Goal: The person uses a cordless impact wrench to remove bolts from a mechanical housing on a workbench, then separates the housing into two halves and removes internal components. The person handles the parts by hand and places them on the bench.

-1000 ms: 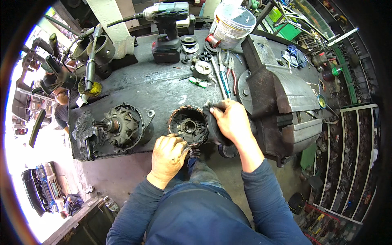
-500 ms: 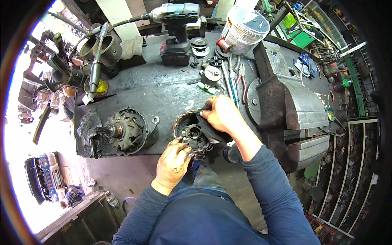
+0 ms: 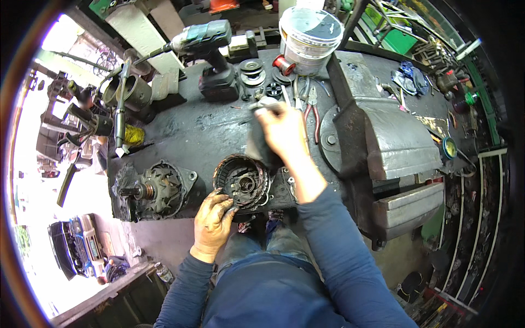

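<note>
An alternator housing with a ring of copper windings [image 3: 223, 176] lies near the front edge of the bench, its open side up and a round bearing seat showing inside. My left hand [image 3: 212, 223] has its fingers and thumb closed on the near left rim of this housing. Up and beyond the housing is my right hand [image 3: 285, 134], gripping a dark, limp rag-like piece [image 3: 261, 143] that motion blurs. Left of the housing sits an alternator rotor [image 3: 164, 188] in its end frame, its shaft pointing left.
A cordless impact wrench [image 3: 210, 41], stacked pulleys [image 3: 251, 71], a red wire spool [image 3: 284, 64] and a white bucket [image 3: 309, 52] stand at the back. Red-handled pliers [image 3: 311, 115] lie on the bench. A large metal vise [image 3: 404, 139] is at the right.
My right hand has lifted the dark piece off the housing and moved it away toward the back, uncovering the inside. My left hand stays at the rim. The view has shifted slightly.
</note>
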